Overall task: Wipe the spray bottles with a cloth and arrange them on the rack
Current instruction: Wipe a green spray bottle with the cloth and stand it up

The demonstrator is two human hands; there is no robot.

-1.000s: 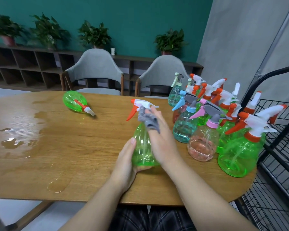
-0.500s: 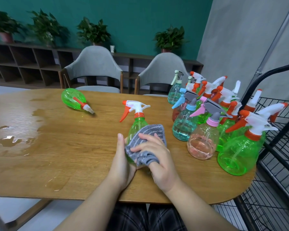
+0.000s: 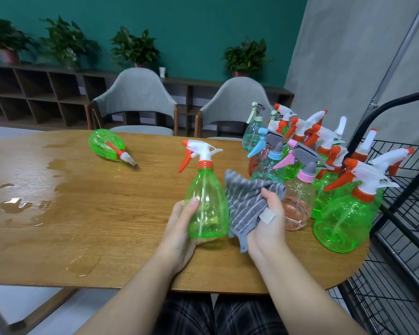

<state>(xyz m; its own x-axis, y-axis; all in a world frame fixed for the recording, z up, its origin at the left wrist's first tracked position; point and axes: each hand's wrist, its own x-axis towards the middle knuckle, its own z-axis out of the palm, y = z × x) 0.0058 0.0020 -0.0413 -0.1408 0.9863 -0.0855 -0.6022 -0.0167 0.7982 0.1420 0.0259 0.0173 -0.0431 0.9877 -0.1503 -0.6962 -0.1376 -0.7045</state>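
I'm peeling the cloth, pinched in my right hand, off the bottle my left hand is gripping; wiping looks finished.

Held bottle upright on table, centre-front. Cloth just right of it. Bottle cluster further right, rack beyond table's right edge. One bottle lying down, back-left. Puddles far left.

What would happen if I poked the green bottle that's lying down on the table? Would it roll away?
Probably, a bit. The lying green bottle has a round, bulging body, so a poke would likely make it roll or swing around its nozzle. It looks empty and made of thin plastic, so it should be light and slide easily, especially toward the puddles on the table.
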